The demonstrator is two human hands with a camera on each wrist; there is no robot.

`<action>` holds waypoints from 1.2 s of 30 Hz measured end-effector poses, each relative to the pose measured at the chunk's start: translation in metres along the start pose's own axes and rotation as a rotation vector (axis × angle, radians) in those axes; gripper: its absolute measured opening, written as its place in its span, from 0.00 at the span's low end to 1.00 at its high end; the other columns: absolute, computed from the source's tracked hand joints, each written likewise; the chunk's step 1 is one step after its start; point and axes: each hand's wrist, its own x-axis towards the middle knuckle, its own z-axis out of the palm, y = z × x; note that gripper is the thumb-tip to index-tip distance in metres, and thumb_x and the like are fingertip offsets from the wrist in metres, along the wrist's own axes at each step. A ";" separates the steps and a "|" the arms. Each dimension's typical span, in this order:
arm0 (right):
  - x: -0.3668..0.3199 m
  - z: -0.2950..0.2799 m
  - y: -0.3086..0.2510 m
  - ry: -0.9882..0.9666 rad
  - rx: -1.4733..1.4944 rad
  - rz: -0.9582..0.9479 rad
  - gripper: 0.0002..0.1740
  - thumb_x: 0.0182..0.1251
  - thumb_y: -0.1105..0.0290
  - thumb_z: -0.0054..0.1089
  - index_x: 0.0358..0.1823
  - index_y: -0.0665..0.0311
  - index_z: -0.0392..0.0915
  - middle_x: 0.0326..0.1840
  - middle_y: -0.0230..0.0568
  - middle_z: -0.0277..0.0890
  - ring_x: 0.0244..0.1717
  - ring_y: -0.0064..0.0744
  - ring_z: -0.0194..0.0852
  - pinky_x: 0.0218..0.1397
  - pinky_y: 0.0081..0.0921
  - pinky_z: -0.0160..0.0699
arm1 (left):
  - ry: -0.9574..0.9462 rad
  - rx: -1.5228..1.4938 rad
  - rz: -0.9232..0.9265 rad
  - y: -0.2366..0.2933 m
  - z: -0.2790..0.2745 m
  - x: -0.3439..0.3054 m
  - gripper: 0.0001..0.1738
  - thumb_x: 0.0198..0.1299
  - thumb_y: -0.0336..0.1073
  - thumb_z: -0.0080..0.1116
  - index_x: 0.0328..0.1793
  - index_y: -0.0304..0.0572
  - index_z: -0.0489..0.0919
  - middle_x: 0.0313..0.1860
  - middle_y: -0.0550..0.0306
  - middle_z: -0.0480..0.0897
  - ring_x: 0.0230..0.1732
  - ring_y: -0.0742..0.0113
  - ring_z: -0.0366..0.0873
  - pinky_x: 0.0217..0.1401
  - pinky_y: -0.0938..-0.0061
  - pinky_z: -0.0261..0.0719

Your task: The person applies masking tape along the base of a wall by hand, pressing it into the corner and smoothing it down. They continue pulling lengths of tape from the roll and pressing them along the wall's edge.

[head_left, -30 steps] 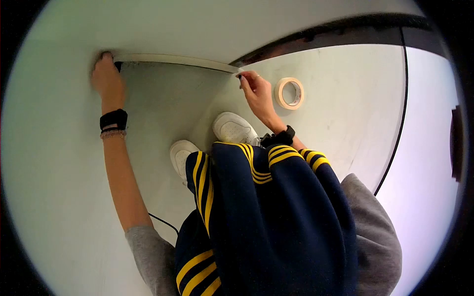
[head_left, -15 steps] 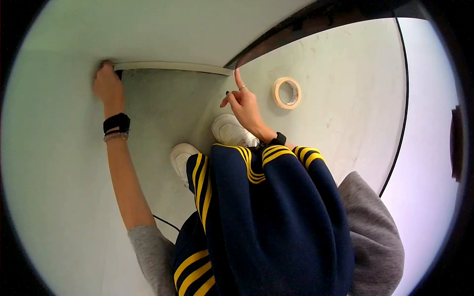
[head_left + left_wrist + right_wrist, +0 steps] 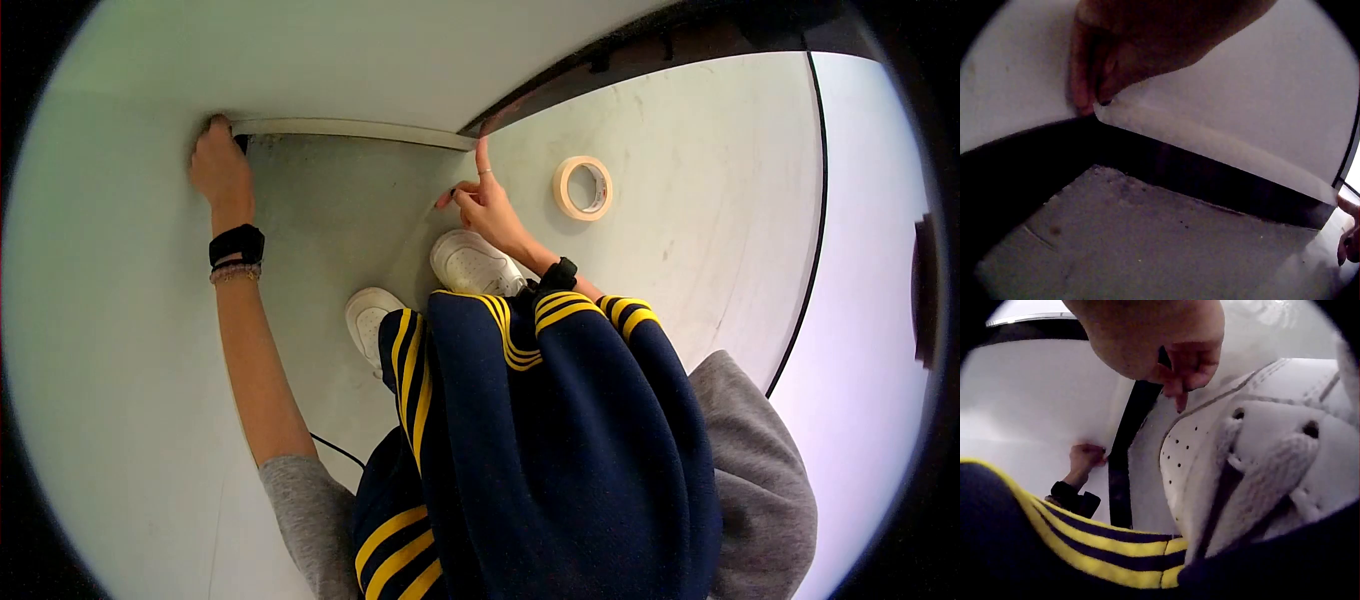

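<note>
A pale strip of masking tape [image 3: 360, 129] runs along the wall just above the dark baseboard [image 3: 1210, 175]. At its left end, by the corner, my left hand [image 3: 222, 168] pinches the tape between thumb and fingers; the left wrist view shows the thumb [image 3: 1106, 100] right at the tape's end. My right hand [image 3: 490, 208] is at the other end, its index finger [image 3: 483, 155] straight and pressing there, the other fingers loosely bent. A roll of masking tape [image 3: 561, 190] lies on the floor to the right of that hand.
White shoes [image 3: 470, 268] stand on the pale floor [image 3: 330, 220] close behind the right hand. The dark baseboard continues to the right beyond the strip [image 3: 620, 65]. A thin black cable [image 3: 338, 450] lies near the left elbow.
The right hand has gone from fingers pinched together near the tape's right end to a straight index finger pressing there. The left hand has stayed at the corner.
</note>
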 end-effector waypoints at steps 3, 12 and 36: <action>-0.002 0.000 -0.003 0.013 0.001 0.010 0.47 0.66 0.78 0.37 0.71 0.46 0.13 0.42 0.42 0.79 0.20 0.17 0.63 0.25 0.15 0.69 | 0.037 -0.020 0.028 -0.001 0.003 0.001 0.05 0.57 0.26 0.48 0.37 0.37 0.76 0.32 0.43 0.81 0.37 0.43 0.79 0.36 0.55 0.78; -0.005 0.010 -0.016 -0.069 0.327 -0.010 0.48 0.66 0.79 0.36 0.69 0.42 0.09 0.50 0.50 0.75 0.21 0.17 0.61 0.26 0.16 0.70 | 0.031 0.010 0.009 0.000 0.001 0.001 0.06 0.57 0.27 0.50 0.39 0.38 0.76 0.35 0.44 0.82 0.38 0.45 0.81 0.35 0.57 0.80; 0.010 -0.067 -0.034 -0.106 -1.532 -0.489 0.41 0.58 0.76 0.50 0.73 0.40 0.48 0.20 0.36 0.69 0.19 0.35 0.71 0.25 0.32 0.72 | -0.010 0.133 0.044 -0.022 0.029 -0.004 0.11 0.61 0.32 0.45 0.48 0.45 0.74 0.42 0.50 0.81 0.41 0.49 0.80 0.39 0.55 0.79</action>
